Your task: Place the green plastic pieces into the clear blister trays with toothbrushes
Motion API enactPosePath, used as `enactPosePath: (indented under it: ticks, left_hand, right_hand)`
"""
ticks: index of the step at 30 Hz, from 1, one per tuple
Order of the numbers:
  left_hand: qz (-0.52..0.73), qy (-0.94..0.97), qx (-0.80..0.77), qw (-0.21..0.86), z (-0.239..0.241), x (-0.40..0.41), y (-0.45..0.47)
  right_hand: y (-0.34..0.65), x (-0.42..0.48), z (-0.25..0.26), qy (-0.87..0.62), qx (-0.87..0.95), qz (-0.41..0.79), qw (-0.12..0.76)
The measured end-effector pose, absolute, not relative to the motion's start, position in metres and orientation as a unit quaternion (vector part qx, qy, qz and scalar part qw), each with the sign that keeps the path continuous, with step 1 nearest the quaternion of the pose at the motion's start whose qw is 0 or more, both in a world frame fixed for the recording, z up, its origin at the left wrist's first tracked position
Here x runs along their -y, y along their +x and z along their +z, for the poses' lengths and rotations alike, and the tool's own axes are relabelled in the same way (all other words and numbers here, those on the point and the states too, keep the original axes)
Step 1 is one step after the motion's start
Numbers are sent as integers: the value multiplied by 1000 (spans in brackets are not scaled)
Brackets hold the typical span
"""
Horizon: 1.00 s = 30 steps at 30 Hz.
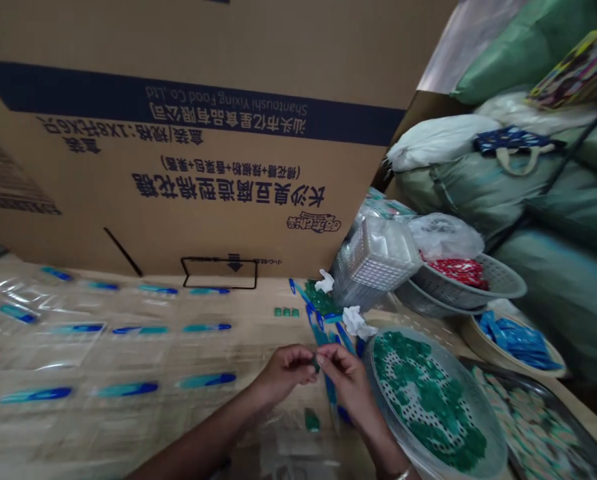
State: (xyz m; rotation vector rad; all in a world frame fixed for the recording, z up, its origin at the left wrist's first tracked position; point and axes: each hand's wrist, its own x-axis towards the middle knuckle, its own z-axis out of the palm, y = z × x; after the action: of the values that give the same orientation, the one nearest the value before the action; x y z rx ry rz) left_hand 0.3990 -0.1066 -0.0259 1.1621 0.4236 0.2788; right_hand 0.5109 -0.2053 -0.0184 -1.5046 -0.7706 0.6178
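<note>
Carefully, the left hand point(283, 373) and right hand point(345, 381) pinch 1 small green piece point(317, 365) between them; a loosened grip could drop it among the blue-tipped strips point(325, 337) just beyond.

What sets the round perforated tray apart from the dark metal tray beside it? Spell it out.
The round perforated tray is circular, the dark metal tray straight-edged. The round tray carries green pieces, the dark tray pale ones. The round tray's pieces lie scattered with holes showing, the dark tray's lie closely packed. Both sit side by side, loaded.
</note>
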Motion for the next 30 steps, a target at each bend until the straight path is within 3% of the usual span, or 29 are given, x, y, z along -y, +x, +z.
enactPosePath:
  ticks: [3, 8, 15, 17, 22, 25, 30]
  left_hand:
    - [156, 474, -242, 832, -31, 102, 381]
    - [144, 369, -267, 878, -23, 87, 362]
    - [154, 364, -264, 880, -21, 59, 359]
    - [162, 465, -294, 819, -24, 48, 361]
    - [182, 795, -388, 429, -37, 19, 374]
    - [144, 842, -358, 378, -43, 9, 380]
    - [110, 880, -343, 310, -43, -1, 383]
  right_hand:
    - [493, 195, -24, -653, 368, 267, 606]
    - [482, 187, -13, -633, 546, 208, 509]
    - [490, 151, -16, -611, 619, 157, 468]
    - [498, 135, -20, -607, 638, 160, 446]
    - [523, 80, -33, -682, 651, 118, 312]
    - [529, 57, -41, -708, 658, 113, 230]
    - [530, 55, -51, -716, 645, 128, 235]
